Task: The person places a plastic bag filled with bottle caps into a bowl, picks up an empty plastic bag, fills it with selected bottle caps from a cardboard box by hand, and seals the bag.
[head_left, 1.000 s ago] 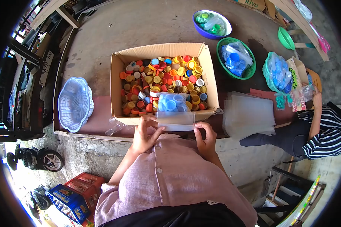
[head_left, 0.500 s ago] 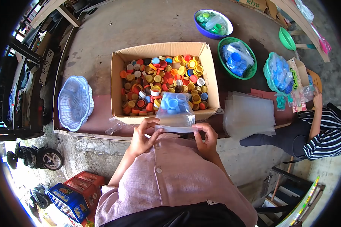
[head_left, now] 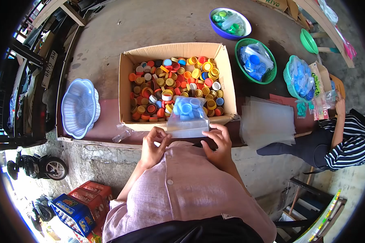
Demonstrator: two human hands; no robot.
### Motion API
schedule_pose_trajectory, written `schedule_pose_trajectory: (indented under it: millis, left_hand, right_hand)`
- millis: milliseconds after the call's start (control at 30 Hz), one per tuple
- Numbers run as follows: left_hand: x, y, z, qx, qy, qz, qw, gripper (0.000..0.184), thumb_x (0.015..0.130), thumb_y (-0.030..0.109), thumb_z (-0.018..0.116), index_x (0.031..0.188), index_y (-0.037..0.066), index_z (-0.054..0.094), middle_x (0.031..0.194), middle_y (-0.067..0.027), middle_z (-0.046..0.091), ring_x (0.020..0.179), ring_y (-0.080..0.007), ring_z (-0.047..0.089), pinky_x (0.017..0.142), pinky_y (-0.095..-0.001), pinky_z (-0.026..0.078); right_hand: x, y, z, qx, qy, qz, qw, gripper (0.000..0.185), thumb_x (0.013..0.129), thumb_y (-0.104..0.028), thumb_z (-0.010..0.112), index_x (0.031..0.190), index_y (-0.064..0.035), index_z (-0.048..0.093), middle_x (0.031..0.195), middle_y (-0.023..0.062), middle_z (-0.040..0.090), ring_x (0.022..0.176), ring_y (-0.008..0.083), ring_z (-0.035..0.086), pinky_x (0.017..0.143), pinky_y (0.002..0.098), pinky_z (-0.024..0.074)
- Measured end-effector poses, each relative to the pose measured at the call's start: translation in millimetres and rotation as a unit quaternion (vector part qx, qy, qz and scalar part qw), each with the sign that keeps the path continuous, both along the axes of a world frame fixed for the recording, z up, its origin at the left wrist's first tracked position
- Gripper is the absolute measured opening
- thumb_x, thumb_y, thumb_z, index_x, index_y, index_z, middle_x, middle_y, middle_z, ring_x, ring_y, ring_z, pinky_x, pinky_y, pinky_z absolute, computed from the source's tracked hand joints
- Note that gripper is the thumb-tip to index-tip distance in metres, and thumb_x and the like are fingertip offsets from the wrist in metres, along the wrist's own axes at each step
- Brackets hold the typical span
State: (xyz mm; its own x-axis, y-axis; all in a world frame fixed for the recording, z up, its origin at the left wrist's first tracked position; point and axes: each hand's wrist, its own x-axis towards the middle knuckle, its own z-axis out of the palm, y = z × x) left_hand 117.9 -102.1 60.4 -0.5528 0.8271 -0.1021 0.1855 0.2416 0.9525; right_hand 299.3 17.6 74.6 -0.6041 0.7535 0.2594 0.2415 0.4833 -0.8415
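A clear plastic bag (head_left: 194, 133) with light blue bottle caps (head_left: 186, 108) in its far end rests over the near edge of a cardboard box (head_left: 228, 77). The box holds many loose bottle caps (head_left: 166, 83), mostly red, yellow and gold. My left hand (head_left: 153, 149) is closed, thumb and fingers pinching the bag's near left corner. At the near right corner, my right hand (head_left: 219, 146) has its fingertips at the bag's edge, with the thumb apart from them.
Left of the box stands a pale blue plastic basket (head_left: 80, 108). Clear plastic sheets (head_left: 267, 121) lie to the right. Beyond are a green basket (head_left: 272, 77), a purple-rimmed bowl (head_left: 215, 27) and a teal basket (head_left: 288, 79). A person in a striped top (head_left: 351, 141) works at the right.
My right thumb has come away from the bag's edge and the right fingers have spread. My left hand stays at the left corner, its fingers slightly shifted.
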Motion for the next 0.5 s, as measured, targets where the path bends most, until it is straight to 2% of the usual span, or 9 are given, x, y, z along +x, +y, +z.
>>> schedule_pose_trajectory:
  millis: [33, 100, 133, 200, 233, 300, 367, 500]
  left_hand:
    - [-0.1, 0.0, -2.7, 0.012, 0.0, -0.001, 1.0, 0.014, 0.083, 0.005, 0.062, 0.08, 0.0, 0.049, 0.069, -0.0068, 0.061, 0.061, -0.009, 0.059, 0.055, -0.021, 0.047]
    - [-1.2, 1.7, -1.0, 0.025, 0.001, -0.001, 1.0, 0.013, 0.083, 0.006, 0.061, 0.082, -0.001, 0.05, 0.068, -0.0063, 0.06, 0.061, -0.0088, 0.059, 0.056, -0.0213, 0.047]
    - [-1.7, 3.5, 4.6, 0.002, -0.009, -0.007, 1.0, 0.012, 0.083, 0.005, 0.061, 0.083, -0.001, 0.051, 0.069, -0.0062, 0.06, 0.062, -0.009, 0.059, 0.057, -0.0221, 0.047]
    - [-3.6, 6.7, 6.6, -0.02, -0.02, -0.012, 1.0, 0.011, 0.083, 0.005, 0.061, 0.084, -0.001, 0.052, 0.069, -0.0061, 0.06, 0.064, -0.0091, 0.059, 0.058, -0.0229, 0.047]
    - [-5.2, 7.6, 4.7, -0.008, -0.008, -0.031, 0.999, 0.011, 0.083, 0.005, 0.061, 0.084, -0.001, 0.052, 0.071, -0.0064, 0.06, 0.065, -0.0092, 0.059, 0.059, -0.0231, 0.048]
    - [-7.8, 8.6, 4.6, 0.005, 0.004, -0.05, 0.999, 0.01, 0.082, 0.004, 0.061, 0.085, -0.001, 0.052, 0.072, -0.0067, 0.061, 0.067, -0.0093, 0.06, 0.059, -0.0233, 0.048]
    - [-9.7, 9.4, 7.1, -0.013, -0.002, -0.07, 0.997, 0.009, 0.081, 0.003, 0.061, 0.086, 0.001, 0.054, 0.074, -0.0039, 0.059, 0.07, -0.0096, 0.056, 0.065, -0.0248, 0.047]
    - [-10.7, 7.9, 6.1, 0.003, 0.057, -0.085, 0.995, 0.012, 0.08, 0.004, 0.062, 0.089, 0.001, 0.054, 0.077, -0.0041, 0.059, 0.071, -0.0119, 0.057, 0.066, -0.026, 0.047]
  right_hand:
    - [1.2, 0.5, -2.4, 0.0, 0.0, 0.001, 1.0, 0.025, 0.071, 0.004, 0.063, 0.094, -0.0061, 0.064, 0.105, 0.0114, 0.053, 0.087, 0.0198, 0.057, 0.07, 0.0299, 0.0484]
    - [4.9, 3.1, -12.2, 0.073, -0.065, 0.016, 0.995, 0.028, 0.071, 0.002, 0.064, 0.097, -0.0082, 0.063, 0.107, 0.0095, 0.052, 0.086, 0.0182, 0.056, 0.07, 0.031, 0.0457]
    - [5.3, 4.2, -15.5, 0.073, -0.065, 0.017, 0.995, 0.028, 0.071, 0.002, 0.064, 0.097, -0.0082, 0.063, 0.107, 0.0095, 0.052, 0.086, 0.0182, 0.056, 0.07, 0.031, 0.0457]
    - [5.4, 6.8, -19.5, 0.181, -0.081, 0.016, 0.98, 0.023, 0.071, -0.001, 0.066, 0.092, -0.0101, 0.064, 0.108, 0.0057, 0.054, 0.087, 0.0186, 0.055, 0.073, 0.0322, 0.0417]
    - [5.7, 8.5, -19.0, 0.181, -0.081, 0.016, 0.98, 0.023, 0.071, -0.001, 0.066, 0.092, -0.0101, 0.064, 0.108, 0.0057, 0.054, 0.087, 0.0186, 0.055, 0.073, 0.0322, 0.0417]
    - [6.4, 12.4, -17.6, 0.269, -0.102, 0.028, 0.957, 0.017, 0.071, -0.006, 0.066, 0.086, -0.0115, 0.063, 0.109, 0.0021, 0.056, 0.088, 0.0197, 0.056, 0.075, 0.0332, 0.0396]
    - [6.8, 13.6, -21.2, 0.265, -0.092, 0.037, 0.959, 0.014, 0.071, -0.007, 0.066, 0.084, -0.0114, 0.062, 0.109, 0.0015, 0.057, 0.089, 0.02, 0.056, 0.076, 0.0335, 0.0392]
    - [7.8, 14.3, -24.9, 0.24, -0.094, 0.053, 0.965, 0.013, 0.073, -0.009, 0.065, 0.085, -0.0127, 0.062, 0.109, 0.0019, 0.058, 0.093, 0.0207, 0.055, 0.078, 0.0341, 0.039]
